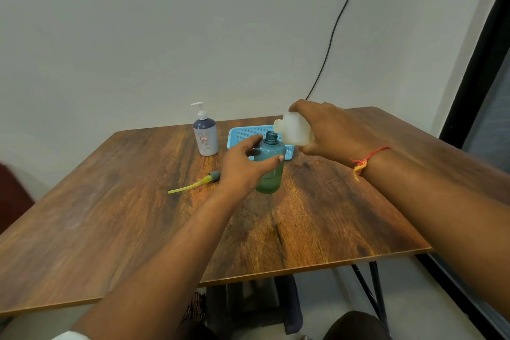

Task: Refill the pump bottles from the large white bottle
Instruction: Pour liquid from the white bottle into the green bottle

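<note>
Okay, left hand (242,167) gripped the teal bottle (271,174) mid-table: thumb across the front, fingers curled round the back. It stood upright on the wooden table (110,215), neck open, greenish liquid apparently low inside, though blur made that hard to judge. Right hand (331,130) held the large white bottle (294,130) tipped sideways, mouth pointing left, just above and beside the teal bottle's neck. Pump head (214,175) with its yellow tube (183,188) lay flat, left of the left hand. Purple-and-white pump bottle (205,138) stood upright, pump on, beside the blue basket (242,132) at the table's far side.
</note>
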Demonstrator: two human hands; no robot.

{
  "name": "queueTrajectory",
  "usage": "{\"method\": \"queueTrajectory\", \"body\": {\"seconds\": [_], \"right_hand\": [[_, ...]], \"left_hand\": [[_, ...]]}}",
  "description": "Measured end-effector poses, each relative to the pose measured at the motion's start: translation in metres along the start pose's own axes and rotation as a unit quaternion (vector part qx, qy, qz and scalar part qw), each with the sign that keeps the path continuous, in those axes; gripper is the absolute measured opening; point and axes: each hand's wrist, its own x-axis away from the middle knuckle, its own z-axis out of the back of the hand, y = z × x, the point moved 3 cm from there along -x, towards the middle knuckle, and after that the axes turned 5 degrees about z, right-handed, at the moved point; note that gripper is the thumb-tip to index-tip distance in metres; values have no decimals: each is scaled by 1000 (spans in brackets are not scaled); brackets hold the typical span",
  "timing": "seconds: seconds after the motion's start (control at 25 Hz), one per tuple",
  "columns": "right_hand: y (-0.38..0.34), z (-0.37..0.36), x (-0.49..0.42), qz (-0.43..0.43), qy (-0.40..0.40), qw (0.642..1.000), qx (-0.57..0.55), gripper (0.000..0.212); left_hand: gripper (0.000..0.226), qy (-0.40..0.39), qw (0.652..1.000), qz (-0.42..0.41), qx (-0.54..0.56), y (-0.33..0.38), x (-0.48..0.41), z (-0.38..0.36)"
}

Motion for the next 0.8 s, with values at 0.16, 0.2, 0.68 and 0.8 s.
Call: {"method": "queueTrajectory", "body": {"seconds": [0.16,0.2,0.68,0.8], "right_hand": [[9,-18,5,-23,-7,999,-43,71],[11,-22,6,-27,-10,998,-54,71],[18,-38,15,-82,22,986,-145,75],[15,-30,13,-59,8,990,-131,72]], "left_hand": [[74,-14,1000,9,11,-7,0,-3],[74,-15,1000,9,15,-7,0,-3],[63,-46,998,24,30,-19,2,-9],[68,-45,998,30,32,-20,1,-11]]}}
